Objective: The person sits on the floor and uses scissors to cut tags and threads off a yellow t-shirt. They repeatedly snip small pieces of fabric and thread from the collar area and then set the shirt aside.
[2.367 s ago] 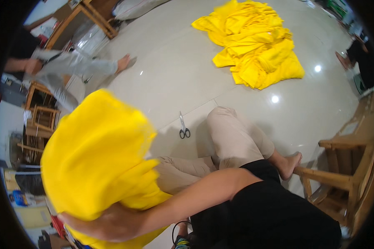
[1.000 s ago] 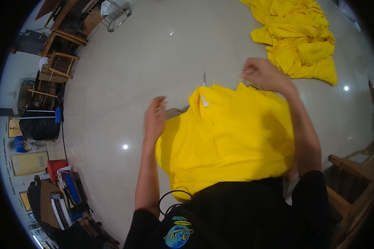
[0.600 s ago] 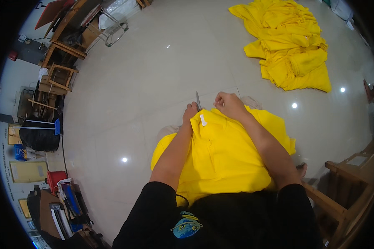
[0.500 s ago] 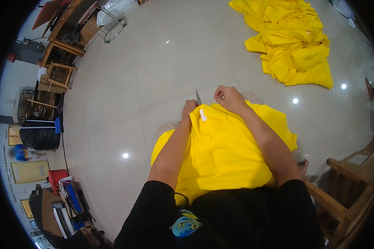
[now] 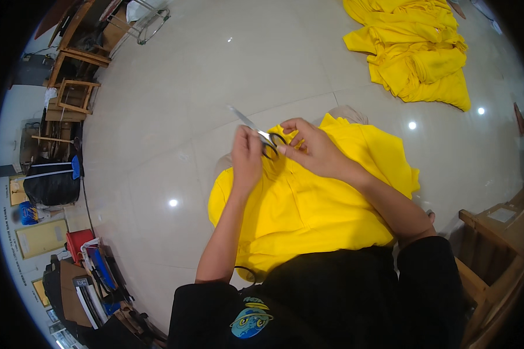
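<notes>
A yellow garment (image 5: 320, 209) lies spread over my lap, creased along its middle. Above its far edge is a pair of scissors (image 5: 264, 135) with black handle loops, the blades pointing to the far left. My left hand (image 5: 248, 152) is closed around the scissors near where the blades meet the handles; it is slightly blurred. Close by on the right, my right hand (image 5: 319, 150) has its thumb and bent fingers apart beside the handle loops. The thumb tip reaches the near loop, though a firm hold does not show.
A heap of yellow garments (image 5: 419, 58) lies on the tiled floor (image 5: 151, 151) at the far right. A wooden stool (image 5: 489, 244) stands close on my right. Along the left wall are a red bucket (image 5: 78, 241), a black bag (image 5: 52, 186) and wooden furniture (image 5: 78, 96).
The scissors have risen into clear view and now tilt left, handles exposed. My left hand has shifted left and nearer, off the garment's edge. My right hand's fingers have opened toward the handles.
</notes>
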